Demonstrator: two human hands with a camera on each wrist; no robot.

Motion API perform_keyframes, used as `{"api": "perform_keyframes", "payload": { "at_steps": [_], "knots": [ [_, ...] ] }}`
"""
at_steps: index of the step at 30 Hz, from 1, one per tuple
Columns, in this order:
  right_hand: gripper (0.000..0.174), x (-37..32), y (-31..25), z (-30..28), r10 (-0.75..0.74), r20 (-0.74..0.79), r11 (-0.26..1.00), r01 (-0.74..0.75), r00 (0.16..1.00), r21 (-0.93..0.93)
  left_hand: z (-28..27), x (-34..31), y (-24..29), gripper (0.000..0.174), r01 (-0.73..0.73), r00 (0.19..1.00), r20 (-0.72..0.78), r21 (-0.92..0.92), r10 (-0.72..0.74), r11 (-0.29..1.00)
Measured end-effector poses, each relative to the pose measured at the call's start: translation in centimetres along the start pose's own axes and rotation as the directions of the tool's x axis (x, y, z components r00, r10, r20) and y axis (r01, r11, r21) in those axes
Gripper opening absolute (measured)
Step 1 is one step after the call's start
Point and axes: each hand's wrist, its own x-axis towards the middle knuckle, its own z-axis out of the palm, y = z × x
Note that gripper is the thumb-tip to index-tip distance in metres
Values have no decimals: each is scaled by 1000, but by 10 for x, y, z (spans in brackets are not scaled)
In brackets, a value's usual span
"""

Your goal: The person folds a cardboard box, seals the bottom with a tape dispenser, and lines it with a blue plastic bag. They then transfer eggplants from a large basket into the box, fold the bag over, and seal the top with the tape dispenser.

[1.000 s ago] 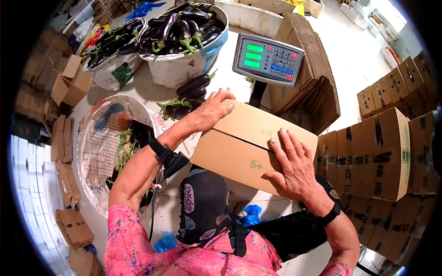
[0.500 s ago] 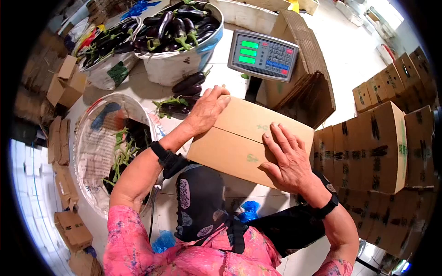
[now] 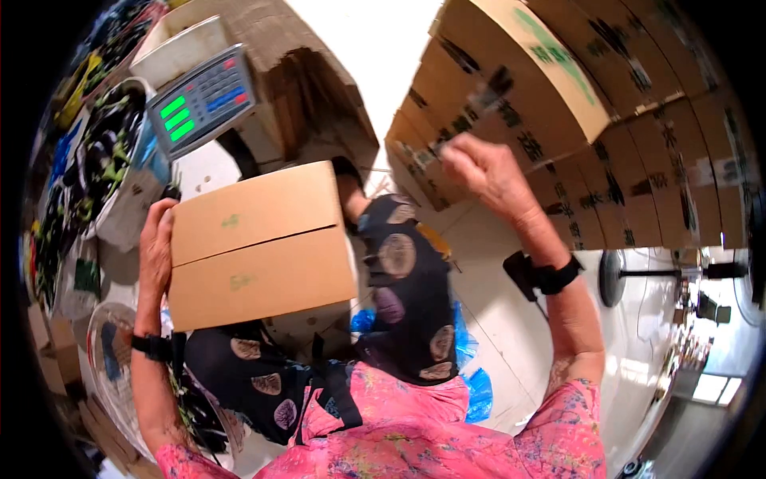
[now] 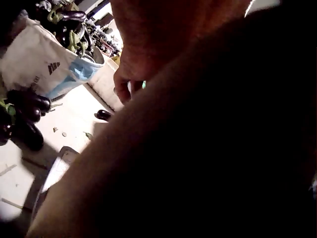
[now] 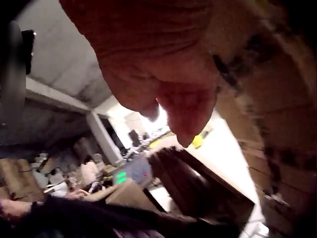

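A closed cardboard carton [image 3: 263, 239] with green "5+" printing sits in front of the person, its two top flaps meeting at a seam. My left hand [image 3: 157, 247] grips its left side, fingers bent at the far left corner. In the left wrist view the forearm hides most of the carton, and the left fingers [image 4: 124, 89] point down. Away from the carton, my right hand [image 3: 491, 176] is raised before stacked printed cartons [image 3: 550, 120], its fingers loosely bent. The right wrist view shows nothing between its thumb and fingers [image 5: 185, 126].
A scale display [image 3: 203, 100] with green digits stands beyond the carton, with folded cardboard sheets [image 3: 319, 104] beside it. Eggplants [image 3: 112, 148] fill sacks at the left; several lie on the floor. A woven sack [image 3: 108, 351] stands by the left arm, blue plastic [image 3: 477, 395] on the floor.
My right hand has left the carton's top and moved right toward the stacked cartons. The left hand stays at the carton's left side. The head view has turned right.
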Motion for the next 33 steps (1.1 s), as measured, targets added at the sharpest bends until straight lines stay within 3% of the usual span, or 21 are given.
{"api": "perform_keyframes", "payload": {
  "at_steps": [2, 4, 6, 8, 12, 13, 16, 17, 20, 23, 24, 25, 27, 29, 33],
  "knots": [
    [33, -39, 83, 25, 154, 93, 987, -150, 984, -49, -1, 4, -6, 27, 14, 1000, 16, 12, -15, 1000],
    [32, -84, 155, 63, 215, 161, 973, -196, 963, -123, 0, 4, -7, 27, 19, 1000, 13, 42, -20, 999],
    [30, -118, 204, 103, 413, 175, 906, -383, 894, -179, 0, 6, -8, 27, 9, 1000, 11, 63, -10, 998],
    [29, -140, 217, 132, 339, 113, 897, -284, 934, -339, 0, 7, -11, 28, -3, 1000, 7, 66, 2, 998],
    [85, -127, 218, 178, 380, 8, 860, -350, 925, -372, -1, 6, -13, 27, 59, 998, -6, 52, -59, 997],
    [90, -124, 231, 196, 270, -71, 864, -274, 960, -423, 2, 5, -7, 26, 44, 999, -19, 69, -43, 997],
    [73, -100, 234, 217, 492, 71, 819, -433, 868, -376, 3, 2, 3, 25, 96, 995, -2, 25, -96, 995],
    [64, -95, 234, 223, 546, 59, 794, -493, 836, -356, 3, 4, 2, 24, 36, 999, -12, 64, -35, 997],
    [66, -95, 248, 244, 565, -8, 781, -538, 825, -317, 4, 3, 7, 23, 41, 999, -28, 63, -39, 997],
    [61, -105, 227, 210, 532, -25, 846, -532, 846, -12, 3, 3, 5, 21, 38, 999, -23, -19, -38, 999],
    [57, -103, 209, 188, 656, 9, 743, -648, 754, 170, 3, 3, 5, 21, 37, 999, -31, -24, -38, 999],
    [53, -105, 192, 163, 620, 159, 591, -591, 768, 549, 4, 3, 2, 20, 10, 998, -60, -9, -11, 1000],
    [48, -96, 154, 122, 513, 88, 436, -347, 854, 830, 2, 2, -2, 19, 50, 998, -45, -81, -53, 995],
    [50, -77, 75, 69, 414, 18, 374, -188, 910, 908, 1, 2, -5, 18, 46, 997, -52, -97, -51, 994],
    [48, -34, -26, 21, 259, -51, 592, -117, 964, 797, 0, 1, -10, 18, -39, 998, -56, -78, 34, 996]
  ]
}}
